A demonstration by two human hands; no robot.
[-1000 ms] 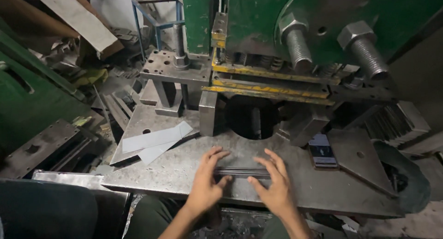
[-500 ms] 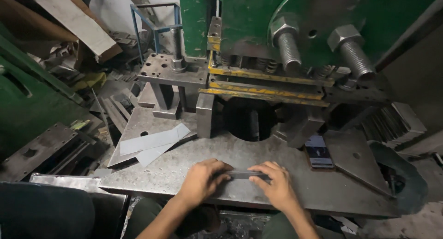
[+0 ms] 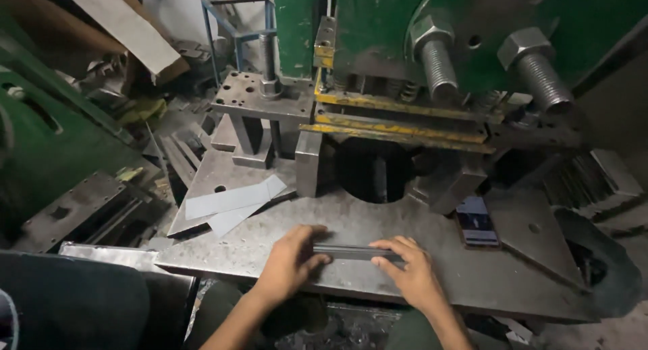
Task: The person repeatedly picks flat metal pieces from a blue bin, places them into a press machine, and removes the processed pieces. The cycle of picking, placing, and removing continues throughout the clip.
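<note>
- Pale sheet strips (image 3: 233, 203) lie far left on the steel table (image 3: 378, 276).
- Left hand (image 3: 289, 262): fingers curled shut over left end of a narrow stack of metal strips (image 3: 351, 252).
- Stack lies flat near table's front edge, between both hands.
- Right hand (image 3: 413, 272): fingers closed on right end.
- Phone (image 3: 478, 222) lies right, apart.

Two hands: a left hand (image 3: 287, 263) and a right hand (image 3: 412, 277), both on one stack of dark metal strips (image 3: 351, 252), its strip count too fine to tell. Two large threaded bolts, one on the left (image 3: 437, 58) and one on the right (image 3: 540, 70). Two pale flat sheets (image 3: 233, 200). One phone (image 3: 478, 222). One green press (image 3: 378, 26). One steel table (image 3: 378, 222)
</note>
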